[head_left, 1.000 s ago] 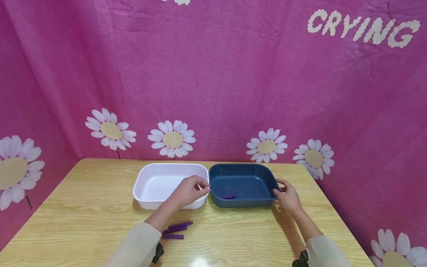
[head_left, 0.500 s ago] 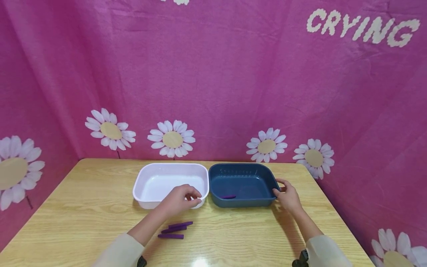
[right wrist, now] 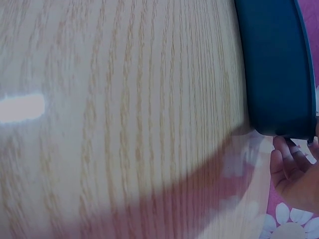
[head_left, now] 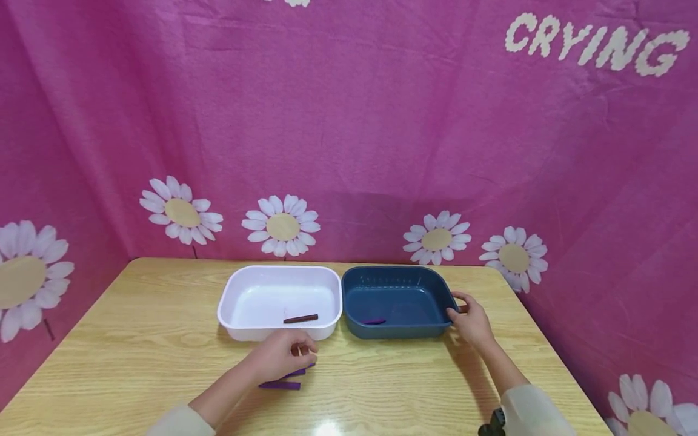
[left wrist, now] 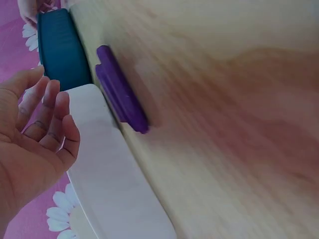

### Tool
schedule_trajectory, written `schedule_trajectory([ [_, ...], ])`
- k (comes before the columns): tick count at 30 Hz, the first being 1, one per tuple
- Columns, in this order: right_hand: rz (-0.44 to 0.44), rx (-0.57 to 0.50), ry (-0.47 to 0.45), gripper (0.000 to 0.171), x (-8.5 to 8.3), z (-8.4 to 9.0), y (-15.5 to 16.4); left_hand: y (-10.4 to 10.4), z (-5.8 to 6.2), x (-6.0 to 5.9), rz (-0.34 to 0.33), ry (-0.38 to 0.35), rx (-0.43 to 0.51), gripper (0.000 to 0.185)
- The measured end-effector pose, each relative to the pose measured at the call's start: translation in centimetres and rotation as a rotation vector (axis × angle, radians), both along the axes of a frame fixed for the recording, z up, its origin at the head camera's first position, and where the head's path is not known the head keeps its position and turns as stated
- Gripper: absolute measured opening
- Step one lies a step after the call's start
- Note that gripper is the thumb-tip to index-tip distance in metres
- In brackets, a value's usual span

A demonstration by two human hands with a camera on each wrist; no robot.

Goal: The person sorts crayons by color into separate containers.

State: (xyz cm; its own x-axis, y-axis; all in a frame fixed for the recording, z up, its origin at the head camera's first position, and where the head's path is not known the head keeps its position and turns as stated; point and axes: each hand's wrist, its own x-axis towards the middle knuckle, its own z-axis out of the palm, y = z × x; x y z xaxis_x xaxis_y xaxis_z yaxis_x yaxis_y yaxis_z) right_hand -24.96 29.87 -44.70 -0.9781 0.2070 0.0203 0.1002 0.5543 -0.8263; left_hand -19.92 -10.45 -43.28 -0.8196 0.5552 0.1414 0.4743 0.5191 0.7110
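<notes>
My left hand hovers above several purple crayons on the table, partly covering them from the head view. Its fingers are loosely bent with nothing between them; the left wrist view shows the purple crayons lying apart from the hand. My right hand grips the right end of a dark blue tub, thumb at the rim and fingers outside. Inside that tub lies one purple crayon. A dark brown crayon rests in the white tub.
The two tubs stand side by side, ends together, towards the back of a wooden table. Behind and beside the table hangs a pink cloth printed with daisies.
My left hand has drawn back from where the tubs meet, down and left to the purple crayons. The dark brown crayon now shows in the white tub. My right hand has kept its place.
</notes>
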Motion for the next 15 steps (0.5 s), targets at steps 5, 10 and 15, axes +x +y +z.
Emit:
schedule_trajectory([
  [5, 0.000, -0.002, -0.004, 0.046, 0.0, 0.2, 0.0, -0.8, -0.5, 0.8, -0.032, -0.016, -0.019, 0.008],
  [10, 0.002, -0.003, -0.011, 0.047, 0.1, 0.4, -0.1, -1.5, -1.0, 1.5, -0.041, -0.068, -0.035, 0.008],
  [15, 0.004, 0.001, -0.012, 0.047, 0.1, 0.4, -0.1, -2.2, -1.3, 2.0, -0.048, -0.094, -0.033, 0.007],
])
